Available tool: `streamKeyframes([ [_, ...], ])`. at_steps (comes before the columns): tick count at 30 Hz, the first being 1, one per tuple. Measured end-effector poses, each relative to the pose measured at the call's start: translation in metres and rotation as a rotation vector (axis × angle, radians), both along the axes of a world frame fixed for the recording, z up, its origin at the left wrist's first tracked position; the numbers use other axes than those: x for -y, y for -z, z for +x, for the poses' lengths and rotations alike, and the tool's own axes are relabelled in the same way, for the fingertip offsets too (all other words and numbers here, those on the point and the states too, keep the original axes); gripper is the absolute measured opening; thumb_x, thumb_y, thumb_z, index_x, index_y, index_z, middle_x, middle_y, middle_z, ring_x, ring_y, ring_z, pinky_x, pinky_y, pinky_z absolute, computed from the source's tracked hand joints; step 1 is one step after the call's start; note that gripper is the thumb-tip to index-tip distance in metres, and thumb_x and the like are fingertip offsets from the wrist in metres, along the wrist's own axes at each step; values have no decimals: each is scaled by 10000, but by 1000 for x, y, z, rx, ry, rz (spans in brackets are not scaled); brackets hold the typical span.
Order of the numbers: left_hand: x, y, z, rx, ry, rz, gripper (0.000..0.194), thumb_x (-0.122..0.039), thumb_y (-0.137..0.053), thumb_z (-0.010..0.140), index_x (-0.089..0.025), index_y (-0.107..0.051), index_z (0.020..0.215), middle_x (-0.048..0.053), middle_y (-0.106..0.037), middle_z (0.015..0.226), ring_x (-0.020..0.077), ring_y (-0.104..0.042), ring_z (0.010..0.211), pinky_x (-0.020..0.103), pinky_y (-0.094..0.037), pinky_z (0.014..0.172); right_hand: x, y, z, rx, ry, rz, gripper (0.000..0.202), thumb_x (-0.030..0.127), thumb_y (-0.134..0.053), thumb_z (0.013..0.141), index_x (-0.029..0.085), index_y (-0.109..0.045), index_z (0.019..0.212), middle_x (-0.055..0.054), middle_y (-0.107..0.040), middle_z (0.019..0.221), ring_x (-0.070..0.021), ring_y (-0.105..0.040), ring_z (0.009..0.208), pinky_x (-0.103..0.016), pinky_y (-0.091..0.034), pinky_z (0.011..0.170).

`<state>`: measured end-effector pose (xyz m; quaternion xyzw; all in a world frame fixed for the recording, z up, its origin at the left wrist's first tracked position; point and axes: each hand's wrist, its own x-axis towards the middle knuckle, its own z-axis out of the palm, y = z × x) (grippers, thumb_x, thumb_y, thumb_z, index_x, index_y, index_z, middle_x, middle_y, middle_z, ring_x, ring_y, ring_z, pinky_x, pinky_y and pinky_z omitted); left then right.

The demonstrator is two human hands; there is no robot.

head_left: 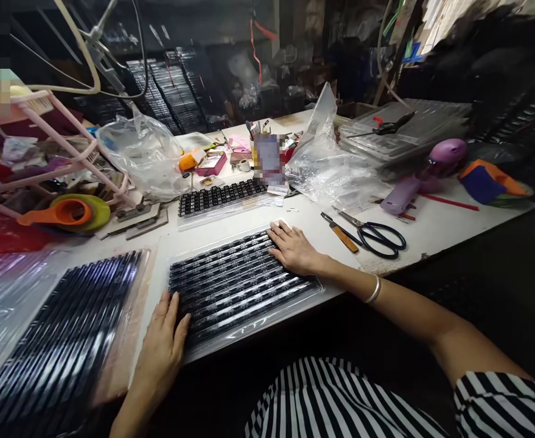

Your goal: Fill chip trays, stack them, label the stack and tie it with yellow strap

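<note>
A clear, shiny plastic tray (pixel 249 332) lined with parallel glossy black strips (pixel 230 277) lies at the near edge of the white tabletop (pixel 436 228), the right hand (pixel 294 249) spread flat over its far right corner and the left hand (pixel 167 334) loosely extended at its left edge, neither gripping. Behind, another clear tray (pixel 221 214) holds small, blocky black pieces (pixel 221 196).

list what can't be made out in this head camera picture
Head view, all of these:
Far right ends of the middle glossy black strips: covered by the bare right hand.
Near part of the long glossy black strips at left: cut off by bottom edge.
Front of the upright grey-blue rectangular object: blurred into blocks.
Contents of the pink rectangular box: too small.
</note>
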<state>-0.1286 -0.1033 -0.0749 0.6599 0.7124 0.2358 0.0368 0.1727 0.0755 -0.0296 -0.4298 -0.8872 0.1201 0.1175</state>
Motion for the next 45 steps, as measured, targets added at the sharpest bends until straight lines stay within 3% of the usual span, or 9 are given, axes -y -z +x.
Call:
streamKeyframes([
  [5,9,-9,-1,6,-40,-15,610,-434,-363,913,-154,-254,1444,129,-246,1508,250,-240,1374,481,-220,1120,9,12,9,-48,4,34,518,358,-302,945,87,-397,1376,-134,-304,1484,-282,-179,1394,-506,-201,1103],
  [11,77,-31,-12,79,204,-96,451,-234,-361,920,-323,-406,1360,2,-436,1421,188,-428,1276,409,-354,1068,59,2,90,-161,-175,-38,492,142,-318,881,193,-456,1351,-75,-411,1430,-202,-335,1341,-444,-349,1076],
  [17,109,-8,12,-120,128,50,582,-110,-374,887,-341,-281,1413,43,-388,1451,225,-342,1335,470,-364,1045,93,10,136,-37,-337,-55,630,153,-400,880,300,-207,1461,-12,-282,1500,-209,-189,1392,-461,-313,1106],
  [22,91,0,12,-9,34,198,370,-190,-354,913,-280,-474,1252,73,-533,1338,239,-474,1244,451,-387,989,83,20,125,-244,-375,184,494,171,-415,901,232,-367,1389,-101,-459,1397,-233,-285,1364,-469,-358,1062],
  [24,79,-16,8,77,-8,191,328,-259,-311,921,-264,-535,1161,60,-605,1247,231,-523,1194,436,-403,987,70,9,120,-315,-390,135,385,247,-360,932,204,-471,1297,-116,-536,1319,-233,-424,1285,-428,-416,1009],
  [27,53,-53,7,140,-197,265,315,-375,-336,912,-234,-552,1091,68,-648,1126,248,-570,1118,422,-450,945,51,-18,105,-405,-147,77,418,467,-290,932,194,-581,1057,-122,-685,979,-251,-648,924,-395,-510,794],
  [31,10,-86,6,56,-478,106,488,-488,-189,932,-181,-548,1056,87,-682,920,253,-648,890,368,-512,751,29,-39,67,-332,151,-17,507,536,-173,938,196,-546,885,-50,-643,706,-184,-599,610,-305,-469,581],
  [40,-34,-55,-13,-286,-385,-318,551,-446,-217,911,-148,-649,744,172,-692,737,334,-666,761,446,-482,703,0,-6,33,54,126,-109,577,625,-314,879,176,-632,707,-118,-673,664,-230,-639,624,-319,-455,568],
  [45,-43,-52,10,-384,-281,-252,525,-403,-234,930,-120,-482,1296,220,-499,1329,379,-416,1255,598,-281,978,7,-13,12,122,-40,79,446,409,-391,928,106,-525,1227,-236,-559,1237,-350,-521,1144,-513,-388,915],
])
